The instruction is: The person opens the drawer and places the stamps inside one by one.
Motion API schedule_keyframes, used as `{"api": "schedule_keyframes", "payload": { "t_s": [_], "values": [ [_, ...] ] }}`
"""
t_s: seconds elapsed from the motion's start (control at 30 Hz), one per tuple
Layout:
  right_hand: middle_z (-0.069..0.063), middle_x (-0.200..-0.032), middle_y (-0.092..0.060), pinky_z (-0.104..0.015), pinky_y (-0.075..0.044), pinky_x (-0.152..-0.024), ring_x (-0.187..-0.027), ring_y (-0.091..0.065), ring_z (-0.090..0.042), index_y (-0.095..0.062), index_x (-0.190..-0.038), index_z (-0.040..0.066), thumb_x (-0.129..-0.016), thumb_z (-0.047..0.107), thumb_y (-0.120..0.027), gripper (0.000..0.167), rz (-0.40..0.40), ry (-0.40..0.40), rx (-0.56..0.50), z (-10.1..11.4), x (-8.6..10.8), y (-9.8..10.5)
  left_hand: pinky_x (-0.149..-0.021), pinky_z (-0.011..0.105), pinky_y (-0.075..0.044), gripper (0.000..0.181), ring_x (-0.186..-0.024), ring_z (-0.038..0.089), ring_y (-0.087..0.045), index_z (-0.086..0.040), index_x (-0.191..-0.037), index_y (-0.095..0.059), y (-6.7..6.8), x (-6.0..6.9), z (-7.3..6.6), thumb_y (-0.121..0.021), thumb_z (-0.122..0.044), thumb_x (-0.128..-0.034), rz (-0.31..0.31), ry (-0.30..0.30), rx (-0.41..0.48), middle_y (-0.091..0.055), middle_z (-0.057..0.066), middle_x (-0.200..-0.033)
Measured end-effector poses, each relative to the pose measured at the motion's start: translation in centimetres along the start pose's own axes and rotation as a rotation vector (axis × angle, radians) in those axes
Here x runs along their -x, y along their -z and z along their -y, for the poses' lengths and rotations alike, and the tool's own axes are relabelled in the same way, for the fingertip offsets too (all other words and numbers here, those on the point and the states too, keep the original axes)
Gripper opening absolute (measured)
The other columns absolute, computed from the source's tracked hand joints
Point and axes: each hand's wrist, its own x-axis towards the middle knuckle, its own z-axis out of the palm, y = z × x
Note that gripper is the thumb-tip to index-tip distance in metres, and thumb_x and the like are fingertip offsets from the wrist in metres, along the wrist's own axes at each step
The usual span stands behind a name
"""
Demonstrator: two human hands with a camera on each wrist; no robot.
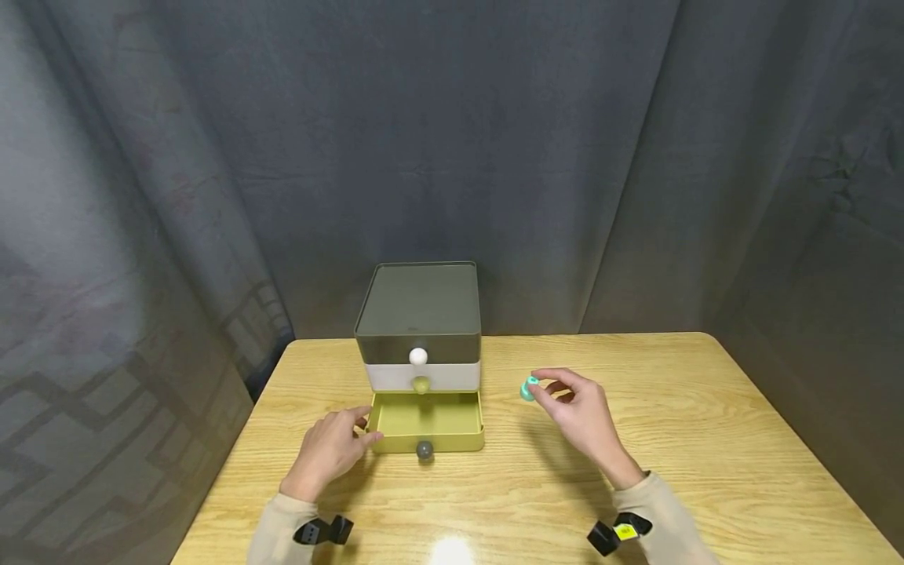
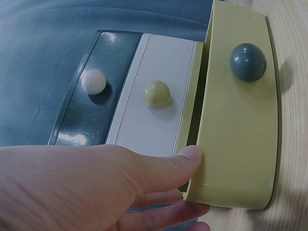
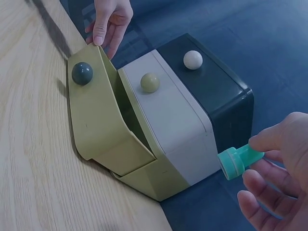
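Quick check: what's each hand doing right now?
Left hand: closed, holding the open drawer at its front left corner.
Right hand: closed, pinching the green piece.

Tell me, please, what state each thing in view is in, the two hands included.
Bottom yellow-green drawer: pulled open.
Middle white drawer: closed.
Top dark drawer: closed.
Teal piece: pinched between thumb and fingers, held above the table.
Left hand: holds the bottom drawer at its left front corner.
Right hand: raised, holding the teal piece.
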Motion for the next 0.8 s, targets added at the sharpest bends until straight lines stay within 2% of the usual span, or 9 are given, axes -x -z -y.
{"api": "schedule_keyframes", "payload": {
  "t_s": [0.43,0.8],
  "values": [
    [-0.004,-0.102,-0.081,-0.024,-0.058,-0.073,-0.084,-0.069,-0.008,-0.083,-0.112,0.011,-0.093,0.017,-0.084,0.020,0.015,0.004,-0.009,0.3,0.1,-1.4,-0.069,0.042,-0.055,0.052,-0.086,0.020,-0.075,-0.003,-0.139,-0.070,0.0,0.0,0.1,-0.082,-0.026,-0.0945,-0.006,0.003,-0.006,-0.079,0.011,-0.112],
    [-0.003,-0.106,-0.081,-0.022,-0.057,-0.074,-0.086,-0.069,-0.012,-0.083,-0.112,0.011,-0.092,0.016,-0.085,0.021,0.049,-0.009,-0.026,0.8,0.3,-2.6,-0.071,0.043,-0.056,0.052,-0.089,0.023,-0.075,-0.003,-0.139,-0.069,0.0,0.0,0.1,-0.082,-0.026,-0.0944,-0.003,0.000,-0.005,-0.079,0.012,-0.114]
  ]
}}
